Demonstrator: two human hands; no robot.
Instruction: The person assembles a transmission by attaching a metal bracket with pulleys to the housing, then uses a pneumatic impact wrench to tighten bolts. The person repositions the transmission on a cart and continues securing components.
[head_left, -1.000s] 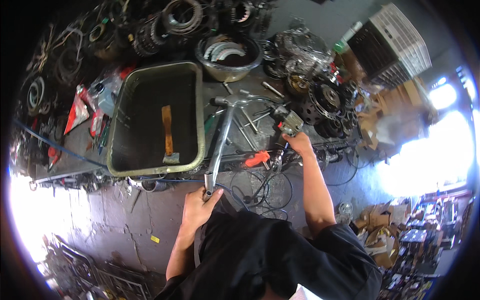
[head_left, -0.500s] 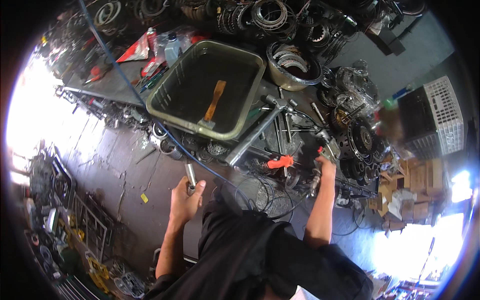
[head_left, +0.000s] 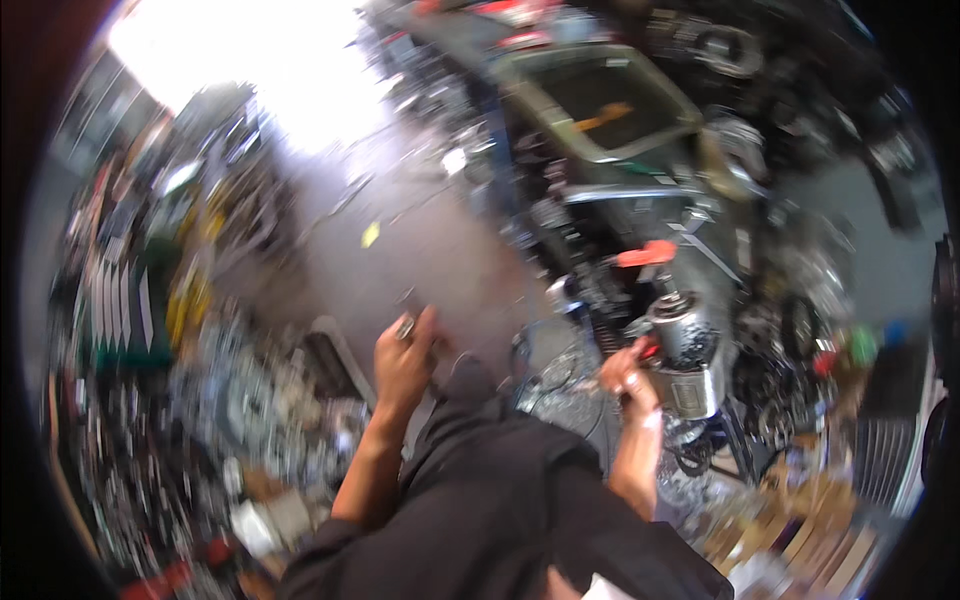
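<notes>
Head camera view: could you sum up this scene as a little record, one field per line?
Left hand: fingers closed around a small metal piece, blurred
Right hand: gripping a grey metal tool
Tub: olive-coloured, an orange-brown piece inside
Orange handle: beyond the grey metal tool
Floor: a yellow scrap
Sharpness: much is smeared

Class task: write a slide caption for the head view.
Left hand holds a metal part, right hand a power tool.
</notes>
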